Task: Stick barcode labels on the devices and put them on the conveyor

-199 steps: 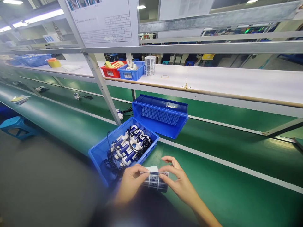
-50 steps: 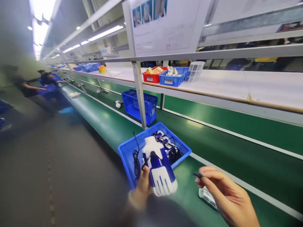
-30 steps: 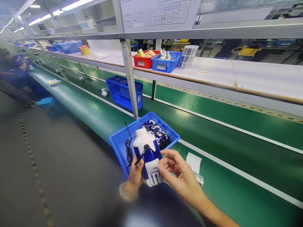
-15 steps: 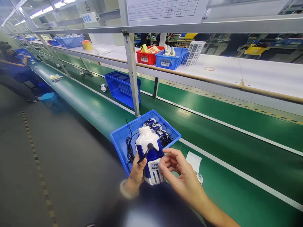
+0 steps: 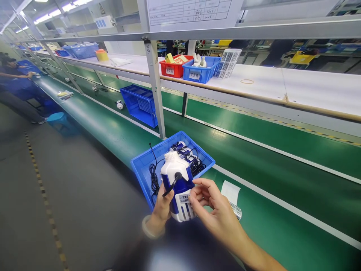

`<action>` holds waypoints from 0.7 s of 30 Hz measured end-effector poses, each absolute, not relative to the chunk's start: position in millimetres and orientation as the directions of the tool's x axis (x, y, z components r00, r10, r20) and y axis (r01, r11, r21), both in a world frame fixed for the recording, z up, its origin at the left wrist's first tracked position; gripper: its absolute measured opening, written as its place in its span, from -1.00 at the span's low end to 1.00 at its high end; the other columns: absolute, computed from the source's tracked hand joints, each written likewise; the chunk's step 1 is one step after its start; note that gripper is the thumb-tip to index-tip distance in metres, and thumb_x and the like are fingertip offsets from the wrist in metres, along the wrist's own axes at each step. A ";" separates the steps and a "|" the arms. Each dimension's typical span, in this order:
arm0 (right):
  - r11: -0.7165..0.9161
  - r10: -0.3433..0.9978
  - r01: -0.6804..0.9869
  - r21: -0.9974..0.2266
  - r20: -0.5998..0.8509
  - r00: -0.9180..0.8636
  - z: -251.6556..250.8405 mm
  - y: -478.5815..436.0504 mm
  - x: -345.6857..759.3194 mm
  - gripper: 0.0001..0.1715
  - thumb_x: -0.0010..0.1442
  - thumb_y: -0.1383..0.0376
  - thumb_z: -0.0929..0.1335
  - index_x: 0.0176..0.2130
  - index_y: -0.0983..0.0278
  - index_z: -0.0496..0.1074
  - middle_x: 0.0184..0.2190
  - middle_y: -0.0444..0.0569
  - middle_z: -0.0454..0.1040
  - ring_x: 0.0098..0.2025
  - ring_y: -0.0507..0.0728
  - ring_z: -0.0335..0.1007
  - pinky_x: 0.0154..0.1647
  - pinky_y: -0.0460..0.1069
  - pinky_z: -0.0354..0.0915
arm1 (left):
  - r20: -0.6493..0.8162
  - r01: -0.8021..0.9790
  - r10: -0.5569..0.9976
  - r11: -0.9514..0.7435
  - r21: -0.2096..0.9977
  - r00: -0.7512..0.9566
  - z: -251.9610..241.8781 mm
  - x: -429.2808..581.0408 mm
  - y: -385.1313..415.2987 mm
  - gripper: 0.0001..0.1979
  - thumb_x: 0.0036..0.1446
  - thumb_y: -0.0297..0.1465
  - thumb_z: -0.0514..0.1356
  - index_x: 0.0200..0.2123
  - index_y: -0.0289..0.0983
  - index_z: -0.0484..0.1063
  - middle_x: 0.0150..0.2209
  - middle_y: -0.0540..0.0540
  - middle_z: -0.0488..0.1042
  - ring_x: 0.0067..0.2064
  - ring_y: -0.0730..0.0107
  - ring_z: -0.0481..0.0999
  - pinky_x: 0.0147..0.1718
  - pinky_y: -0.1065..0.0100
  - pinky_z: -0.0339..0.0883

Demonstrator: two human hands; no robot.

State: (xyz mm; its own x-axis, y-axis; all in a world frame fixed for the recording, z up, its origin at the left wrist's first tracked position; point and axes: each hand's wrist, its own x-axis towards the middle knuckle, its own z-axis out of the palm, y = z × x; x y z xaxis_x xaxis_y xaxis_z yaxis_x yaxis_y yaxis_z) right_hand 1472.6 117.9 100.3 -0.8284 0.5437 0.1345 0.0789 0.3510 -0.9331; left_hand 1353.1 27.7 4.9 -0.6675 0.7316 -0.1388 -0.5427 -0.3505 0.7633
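Step in hand, as judged: seating the printed label [image 5: 184, 198] on the corded pump-like unit [image 5: 183, 185]. The left hand [image 5: 160, 209] grips the unit from its left side. The right hand [image 5: 211, 201] sets its fingertips at the label's right edge; whether they pinch it cannot be told. The next move likely calls for even pressure there. The unit is blue and white, threaded neck up, base slotted; the blue tray [image 5: 144, 170] lies beyond the grip.

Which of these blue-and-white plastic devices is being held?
The blue-and-white plastic device in the left hand, threaded white neck uppermost, right hand at its label; the others lie in the blue plastic bin or farther off.
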 end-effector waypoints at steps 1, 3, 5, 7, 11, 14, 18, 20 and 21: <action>0.357 0.545 0.081 -0.931 0.137 -0.827 100.4 117.9 1472.5 -0.72 0.29 0.28 0.26 0.00 0.11 0.17 -0.35 -0.14 0.41 -0.41 -0.02 0.37 -0.42 -0.13 0.38 | -0.135 -0.534 0.728 -0.350 0.769 -0.672 4.2 1353.0 27.3 -0.34 -0.08 -0.04 0.31 0.06 -0.23 0.38 0.00 -0.19 0.50 0.05 -0.05 0.44 0.03 0.06 0.35; 0.379 0.543 0.080 -0.922 0.151 -0.826 100.7 118.0 1472.1 -0.72 0.29 0.29 0.25 0.00 0.13 0.17 -0.35 -0.14 0.41 -0.41 -0.01 0.37 -0.41 -0.12 0.38 | -0.133 -0.521 0.723 -0.344 0.781 -0.678 2.4 1352.9 26.5 -0.37 -0.07 -0.04 0.31 0.05 -0.22 0.38 0.00 -0.18 0.50 0.05 -0.02 0.45 0.03 0.08 0.34; 0.416 0.536 0.076 -0.906 0.176 -0.826 101.0 117.9 1472.0 -0.71 0.28 0.31 0.25 0.00 0.14 0.16 -0.36 -0.14 0.42 -0.41 -0.01 0.38 -0.38 -0.11 0.38 | -0.139 -0.503 0.718 -0.321 0.803 -0.682 1.1 1352.9 25.9 -0.37 -0.06 -0.04 0.30 0.04 -0.23 0.40 -0.02 -0.18 0.51 0.03 -0.01 0.46 0.02 0.10 0.35; 0.467 0.522 0.075 -0.881 0.206 -0.828 100.6 117.6 1472.6 -0.71 0.28 0.33 0.25 0.00 0.14 0.15 -0.36 -0.14 0.42 -0.42 -0.01 0.38 -0.40 -0.11 0.38 | -0.144 -0.473 0.705 -0.297 0.830 -0.694 1.7 1352.9 25.5 -0.37 -0.09 -0.03 0.31 0.01 -0.24 0.41 -0.04 -0.17 0.52 0.01 0.01 0.47 0.00 0.13 0.35; 0.629 0.480 0.122 -0.768 0.260 -0.838 95.9 117.9 1474.8 -0.65 0.30 0.28 0.26 0.05 0.13 0.11 -0.38 -0.14 0.40 -0.44 0.03 0.37 -0.42 -0.06 0.36 | -0.165 -0.456 0.682 -0.272 0.847 -0.713 5.1 1352.7 25.0 -0.35 -0.18 -0.03 0.36 -0.03 -0.24 0.42 -0.09 -0.17 0.53 -0.03 0.01 0.48 -0.03 0.14 0.36; 0.724 0.473 0.182 -0.665 0.288 -0.833 90.4 124.2 1474.0 -0.44 0.24 0.15 0.33 0.14 0.15 0.06 -0.23 -0.01 0.40 -0.26 0.14 0.40 -0.22 0.07 0.40 | -0.169 -0.463 0.696 -0.259 0.848 -0.698 5.0 1352.6 24.2 -0.36 -0.13 -0.04 0.34 -0.01 -0.24 0.40 -0.09 -0.17 0.53 -0.02 0.01 0.48 -0.04 0.15 0.37; 0.547 0.496 0.174 -0.819 0.150 -0.855 82.9 144.8 1469.6 -0.18 0.11 0.05 0.42 0.21 0.16 0.02 0.11 0.12 0.26 0.01 0.23 0.32 -0.02 0.18 0.38 | -0.185 -0.522 0.732 -0.264 0.811 -0.656 7.3 1354.1 24.8 -0.32 -0.13 -0.05 0.35 0.04 -0.23 0.37 -0.01 -0.20 0.50 0.02 -0.04 0.46 -0.04 0.10 0.39; 0.331 0.439 0.115 -0.937 0.045 -0.897 77.7 155.5 1468.6 -0.29 0.17 0.10 0.38 0.20 0.14 0.06 0.11 0.07 0.28 0.09 0.18 0.28 0.02 0.12 0.38 | -0.202 -0.560 0.744 -0.267 0.784 -0.637 10.9 1355.5 26.2 -0.30 -0.18 -0.05 0.37 0.03 -0.23 0.36 -0.02 -0.21 0.51 0.00 -0.07 0.48 -0.06 0.07 0.40; 0.246 0.406 0.089 -0.965 0.019 -0.914 74.7 159.4 1468.8 -0.37 0.20 0.12 0.36 0.18 0.14 0.10 0.10 0.05 0.30 0.12 0.16 0.26 0.04 0.10 0.38 | -0.207 -0.575 0.751 -0.267 0.773 -0.627 12.6 1356.1 27.1 -0.30 -0.19 -0.06 0.38 0.03 -0.23 0.36 -0.03 -0.21 0.51 -0.01 -0.07 0.49 -0.06 0.06 0.40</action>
